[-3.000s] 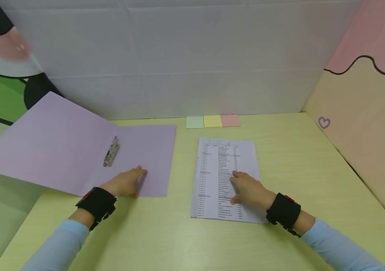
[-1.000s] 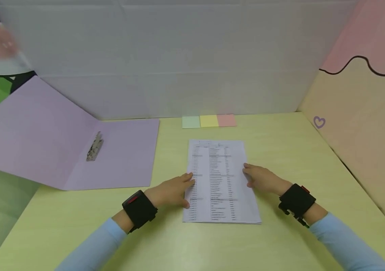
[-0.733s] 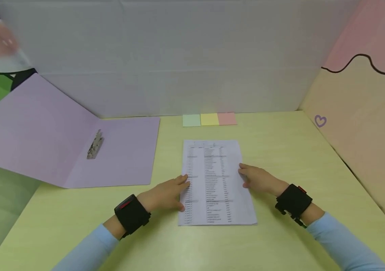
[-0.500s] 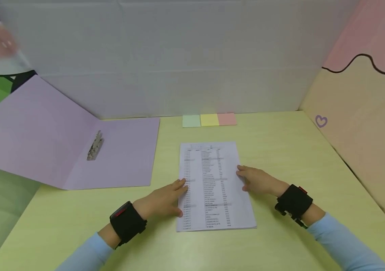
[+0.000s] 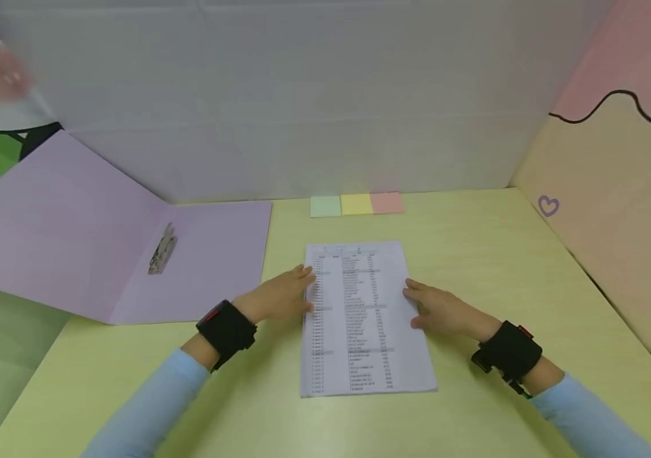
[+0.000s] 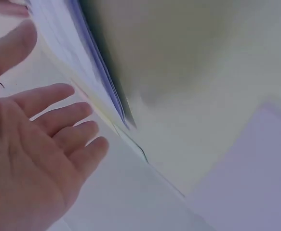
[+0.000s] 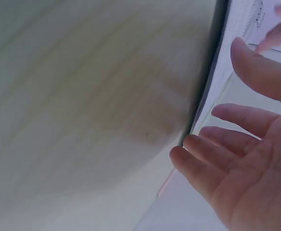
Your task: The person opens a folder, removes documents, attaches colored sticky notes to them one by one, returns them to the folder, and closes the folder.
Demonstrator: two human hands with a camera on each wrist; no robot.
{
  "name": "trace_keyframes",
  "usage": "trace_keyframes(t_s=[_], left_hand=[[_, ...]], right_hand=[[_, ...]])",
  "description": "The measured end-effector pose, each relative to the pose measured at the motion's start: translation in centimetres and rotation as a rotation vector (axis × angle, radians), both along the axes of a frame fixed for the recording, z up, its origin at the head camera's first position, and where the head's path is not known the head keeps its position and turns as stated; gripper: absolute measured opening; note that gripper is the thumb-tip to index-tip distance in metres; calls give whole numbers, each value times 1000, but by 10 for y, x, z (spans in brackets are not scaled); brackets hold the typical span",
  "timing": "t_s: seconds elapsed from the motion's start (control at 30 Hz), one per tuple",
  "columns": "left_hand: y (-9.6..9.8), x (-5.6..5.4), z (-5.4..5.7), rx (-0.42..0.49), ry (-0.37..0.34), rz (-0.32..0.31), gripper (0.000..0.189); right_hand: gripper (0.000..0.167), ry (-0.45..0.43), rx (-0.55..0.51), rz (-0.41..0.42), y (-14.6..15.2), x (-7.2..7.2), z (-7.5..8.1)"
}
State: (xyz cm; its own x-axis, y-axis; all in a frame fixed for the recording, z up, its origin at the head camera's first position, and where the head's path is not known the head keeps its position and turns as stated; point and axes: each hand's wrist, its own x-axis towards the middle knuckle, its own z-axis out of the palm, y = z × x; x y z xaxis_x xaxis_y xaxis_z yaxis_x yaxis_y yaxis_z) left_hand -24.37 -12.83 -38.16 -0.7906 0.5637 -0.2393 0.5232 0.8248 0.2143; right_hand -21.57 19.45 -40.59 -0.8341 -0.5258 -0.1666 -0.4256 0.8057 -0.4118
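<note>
A stack of printed sheets (image 5: 368, 324) lies on the table in the middle of the head view, its top page filled with a table of small text. At its left edge is my left hand (image 5: 279, 296), fingers spread and slightly bent. My right hand (image 5: 445, 310) is at the right edge, thumb apart from the fingers. Both wrist views show the palms facing the stack's sides, with relaxed fingers (image 6: 63, 113) that do not grip the paper; light contact cannot be told. Left of the stack, a purple folder (image 5: 216, 254) stands spread wide, its metal clip (image 5: 163, 249) showing.
Three sticky-note pads, green (image 5: 325, 206), yellow (image 5: 356, 204) and pink (image 5: 386, 203), sit in a row at the table's back edge. A pale wall panel (image 5: 302, 127) rises behind; another panel (image 5: 617, 210) borders the right. The folder's cover leans up at the left.
My left hand has gone from the folder to the stack, then farther up its left edge. The right hand has shifted from the page to its right edge. Folder and stack have moved left.
</note>
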Motion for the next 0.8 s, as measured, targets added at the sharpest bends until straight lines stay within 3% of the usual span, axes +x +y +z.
trace_keyframes(t_s=[0.17, 0.33, 0.4, 0.53, 0.73, 0.8], left_hand=[[5, -62, 7, 5, 7, 96, 59], [13, -108, -10, 9, 18, 176, 55], [18, -118, -20, 11, 26, 214, 53], [24, -127, -38, 8, 50, 259, 45], [32, -137, -48, 26, 63, 293, 55], [34, -140, -49, 37, 84, 284, 50]], right_hand=[[63, 42, -56, 27, 1, 10, 0], [62, 21, -93, 47, 3, 29, 0], [62, 19, -92, 56, 4, 37, 1], [61, -4, -99, 57, 10, 54, 1], [60, 11, -92, 64, 22, 73, -1], [60, 19, -93, 68, 23, 75, -1]])
